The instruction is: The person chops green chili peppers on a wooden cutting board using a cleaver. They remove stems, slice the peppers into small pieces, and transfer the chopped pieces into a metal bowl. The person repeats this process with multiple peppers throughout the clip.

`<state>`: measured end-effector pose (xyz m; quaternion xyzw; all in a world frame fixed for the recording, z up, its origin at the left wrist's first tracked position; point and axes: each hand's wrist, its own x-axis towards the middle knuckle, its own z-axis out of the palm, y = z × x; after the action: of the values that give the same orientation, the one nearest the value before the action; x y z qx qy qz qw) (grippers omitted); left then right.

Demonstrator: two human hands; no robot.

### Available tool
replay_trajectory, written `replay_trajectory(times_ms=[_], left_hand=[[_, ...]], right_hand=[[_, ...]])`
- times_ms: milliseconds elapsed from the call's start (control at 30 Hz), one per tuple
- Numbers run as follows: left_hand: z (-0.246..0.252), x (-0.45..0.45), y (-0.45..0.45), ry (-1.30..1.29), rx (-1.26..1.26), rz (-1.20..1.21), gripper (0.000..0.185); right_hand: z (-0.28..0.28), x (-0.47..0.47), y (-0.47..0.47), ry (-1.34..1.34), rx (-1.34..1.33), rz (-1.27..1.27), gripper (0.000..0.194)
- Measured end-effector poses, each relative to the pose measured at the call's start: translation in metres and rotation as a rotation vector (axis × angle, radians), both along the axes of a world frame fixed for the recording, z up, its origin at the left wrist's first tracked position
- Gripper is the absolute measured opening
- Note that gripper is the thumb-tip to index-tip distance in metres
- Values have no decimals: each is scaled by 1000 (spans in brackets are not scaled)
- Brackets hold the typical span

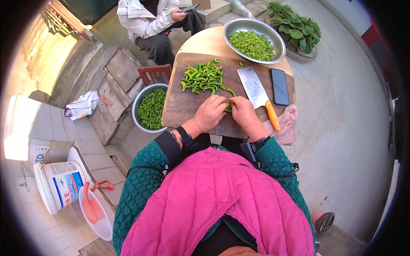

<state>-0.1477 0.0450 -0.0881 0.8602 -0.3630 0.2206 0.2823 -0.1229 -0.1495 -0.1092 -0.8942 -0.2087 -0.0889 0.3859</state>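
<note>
My left hand [210, 112] and my right hand [244, 112] are close together over the near part of a dark wooden cutting board [189, 112]. Between their fingertips is a green chili pepper [228, 110], partly hidden by the fingers. Another long chili lies just beyond them. A pile of whole green chilies [203, 76] rests farther up the board. To the right of my hands lies a cleaver [255, 88] with an orange handle. Chopped green chilies fill part of a steel basin [226, 30] at the table's far end.
Right of the cleaver are a black phone [280, 86] and a pink cloth [288, 124]. A metal basin [135, 120] of whole chilies stands left, below the board, near a red-brown chair [155, 71]. Across the table sits a person [149, 25] holding a phone.
</note>
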Motion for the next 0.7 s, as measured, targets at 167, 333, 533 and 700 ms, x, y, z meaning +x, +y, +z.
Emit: replay_trajectory(times_ms=[167, 333, 533, 700], left_hand=[[-4, 2, -3, -71, -22, -13, 36], [-11, 6, 0, -162, 118, -34, 27], [-15, 14, 3, -32, 126, -82, 19], [-18, 18, 5, -22, 93, -79, 23]], right_hand=[[0, -8, -2, 72, 91, -45, 27], [-7, 0, -4, 228, 278, -55, 24], [1, 33, -7, 13, -92, -117, 18], [3, 50, 2, 19, -301, -114, 18]])
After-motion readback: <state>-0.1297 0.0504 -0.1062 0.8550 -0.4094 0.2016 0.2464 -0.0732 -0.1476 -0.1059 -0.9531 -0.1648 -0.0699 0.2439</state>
